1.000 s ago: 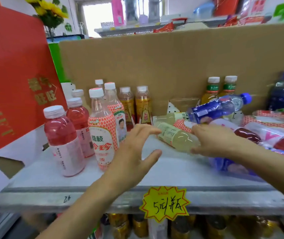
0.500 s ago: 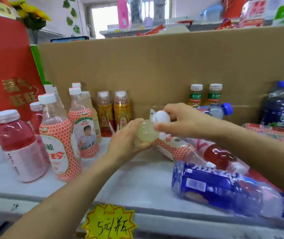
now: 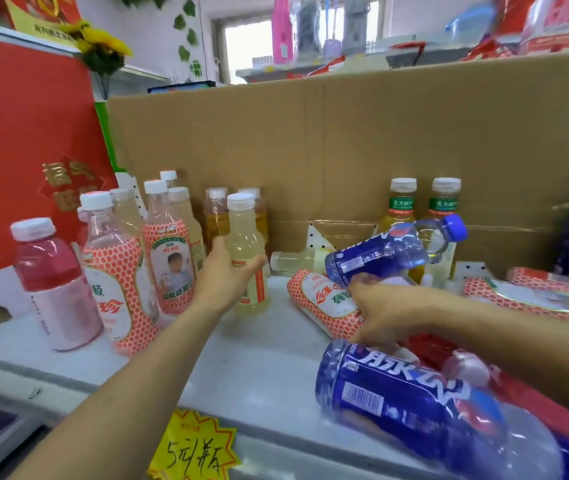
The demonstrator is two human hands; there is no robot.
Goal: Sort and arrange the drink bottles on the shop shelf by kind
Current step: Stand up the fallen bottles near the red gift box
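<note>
On the shelf (image 3: 262, 362), upright pale-yellow bottle (image 3: 246, 258).

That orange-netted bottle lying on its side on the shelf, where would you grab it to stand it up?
Probably around the middle of the orange-netted bottle, from above. It lies flat, base toward the front and neck hidden under the blue bottle in the right hand, so only its wide labelled body is free for fingers to wrap.
</note>
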